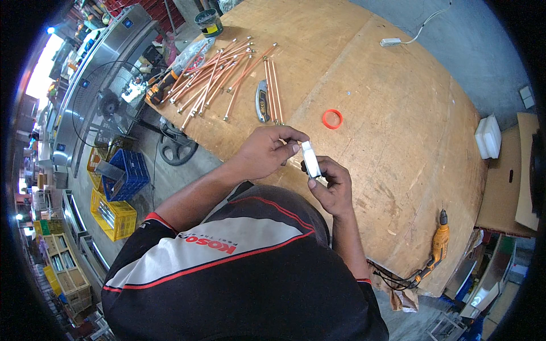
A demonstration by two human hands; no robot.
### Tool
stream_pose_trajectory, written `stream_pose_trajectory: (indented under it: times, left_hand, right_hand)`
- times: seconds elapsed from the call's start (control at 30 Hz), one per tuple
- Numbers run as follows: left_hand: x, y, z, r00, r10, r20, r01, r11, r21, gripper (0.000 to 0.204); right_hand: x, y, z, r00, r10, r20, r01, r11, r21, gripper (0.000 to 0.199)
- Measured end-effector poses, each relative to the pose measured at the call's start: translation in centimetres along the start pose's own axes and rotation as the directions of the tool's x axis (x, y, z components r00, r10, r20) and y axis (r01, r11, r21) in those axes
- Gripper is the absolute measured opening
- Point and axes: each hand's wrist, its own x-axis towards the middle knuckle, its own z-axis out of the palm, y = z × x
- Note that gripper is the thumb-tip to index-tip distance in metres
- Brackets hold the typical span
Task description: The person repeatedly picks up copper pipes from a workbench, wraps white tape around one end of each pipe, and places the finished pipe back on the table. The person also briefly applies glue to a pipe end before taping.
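My right hand [334, 186] grips a small, shiny white and silver oblong piece [311, 160] between thumb and fingers, above the near edge of the table. Glare hides its exact kind. At the upper end of that piece, my left hand [267, 150] has thumb and forefinger pinched together. Just beyond the hands lie an orange-red plastic ring [332, 119] and a grey utility knife [262, 101]. Beside the knife, a few thin copper tubes [273, 91] with metal end fittings lie side by side. A larger loose heap of copper tubes [213, 74] spreads to the left.
The plywood table [392, 113] bears a yellow drill [440, 241] with a cord at the near right, a dark tub [209, 23] at the far left and a white power strip [390, 42] at the back. A fan [108, 103] and crates [126, 173] stand left of it.
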Motion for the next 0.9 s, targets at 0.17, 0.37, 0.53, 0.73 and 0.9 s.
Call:
stream_pose_trajectory:
  times: [0.17,0.37,0.53,0.73,0.9]
  left_hand:
    - [-0.3,-0.8,0.2,0.997,0.033,0.071,-0.026,0.995,-0.098,0.023]
    - [-0.9,-0.4,0.4,0.957,0.025,0.291,0.016,0.99,-0.138,0.045]
    - [-0.6,-2.9,2.1,0.971,0.055,0.234,0.01,0.964,-0.265,0.064]
    - [0.3,-4.4,1.2,0.991,0.029,0.128,-0.008,0.986,-0.166,0.039]
    - [0.0,-2.7,0.7,0.993,0.008,0.115,0.007,0.992,-0.127,0.022]
  right_hand:
    - [0.0,0.1,0.3,0.989,0.135,-0.058,-0.14,0.986,-0.095,0.022]
    - [-0.3,1.4,0.1,0.981,0.185,-0.057,-0.18,0.98,0.086,0.029]
    - [0.5,-0.1,-0.8,0.991,0.077,0.111,-0.089,0.991,0.104,0.033]
    - [0.5,-1.9,-0.5,0.992,0.076,0.1,-0.072,0.996,-0.046,0.023]
    - [-0.6,-0.9,0.7,0.988,0.145,-0.052,-0.136,0.98,0.143,0.021]
